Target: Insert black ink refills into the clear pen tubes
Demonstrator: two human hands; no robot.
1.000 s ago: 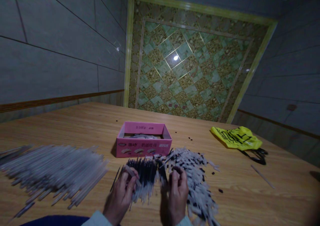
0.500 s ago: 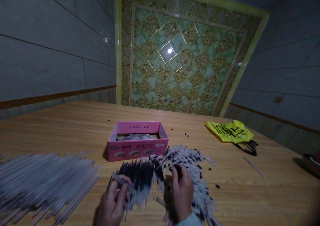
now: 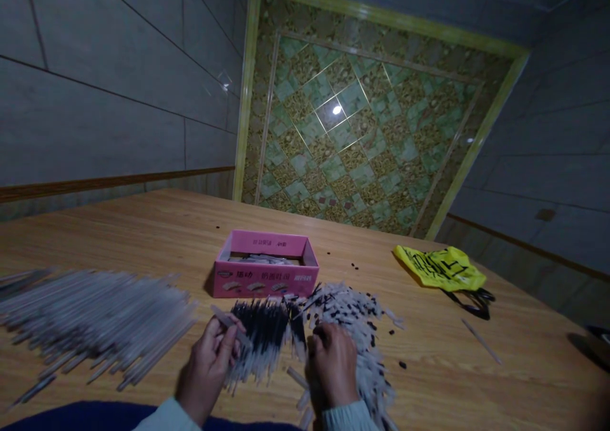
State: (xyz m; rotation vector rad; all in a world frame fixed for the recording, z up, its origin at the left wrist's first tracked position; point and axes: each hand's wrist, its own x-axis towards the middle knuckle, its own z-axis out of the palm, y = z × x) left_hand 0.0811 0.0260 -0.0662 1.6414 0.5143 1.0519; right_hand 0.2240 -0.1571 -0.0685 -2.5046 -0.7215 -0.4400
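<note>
In the head view, pinches a pale tube (image 3: 220, 316) in the left hand (image 3: 208, 359), thumb along the near side and fingers curled behind. Slants the tube down to the right, one end poking out past the fingers, the other over the left side of the rods (image 3: 261, 332). Bends the fingers of the right hand (image 3: 335, 359) downward, back of the hand uppermost, at the left edge of the bits (image 3: 345, 297). Cannot tell whether pressed together there or pinching something, with the fingertips dark and partly hidden.

Between the hands, has the rods side by side on the table (image 3: 166, 227), black parts away and pale parts toward the body. Just left of the right wrist, a few loose pale pieces (image 3: 298, 377). Around and beyond the right hand, the bits in a loose heap, white mixed with black, spilling toward the near edge. Just beyond the rods, a pink box (image 3: 265, 280), open-topped, printed on the near side, with pale pieces (image 3: 267, 259) inside. Well to the left, a wide heap of long pale sticks (image 3: 105, 316), lying roughly parallel. Well to the right, a crumpled yellow bag (image 3: 443, 267) with black handles (image 3: 476, 304), and nearer, a single stick (image 3: 481, 341), lying alone.
</note>
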